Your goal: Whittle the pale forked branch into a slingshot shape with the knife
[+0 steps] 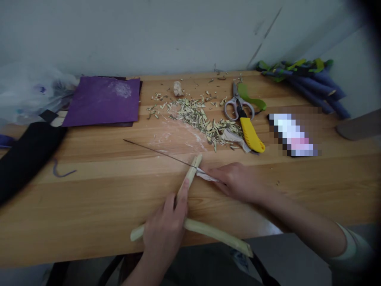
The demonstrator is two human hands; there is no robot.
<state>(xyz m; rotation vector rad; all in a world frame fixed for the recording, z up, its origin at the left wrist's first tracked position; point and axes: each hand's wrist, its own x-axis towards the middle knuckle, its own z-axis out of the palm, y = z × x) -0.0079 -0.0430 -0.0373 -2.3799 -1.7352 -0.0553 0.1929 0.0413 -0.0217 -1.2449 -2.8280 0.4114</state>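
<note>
My left hand (166,222) is closed around a peeled pale wooden stick (193,171) that slants up and away over the table. A second, slightly curved peeled stick (218,234) lies crosswise under that hand near the table's front edge. My right hand (236,182) is closed on the white-wrapped end of a thin dark saw blade (157,151). The blade lies across the slanting stick close to its far end, its bare tip pointing left. Whether it has cut into the wood cannot be made out.
Beyond the hands lie wood shavings (196,113), scissors (238,105) and a yellow-handled cutter (251,135). A blurred-out phone (293,135) and bundled purple-grey sticks (312,83) are on the right. Purple sandpaper sheets (102,99), a plastic bag (32,91) and a black strip (32,155) occupy the left.
</note>
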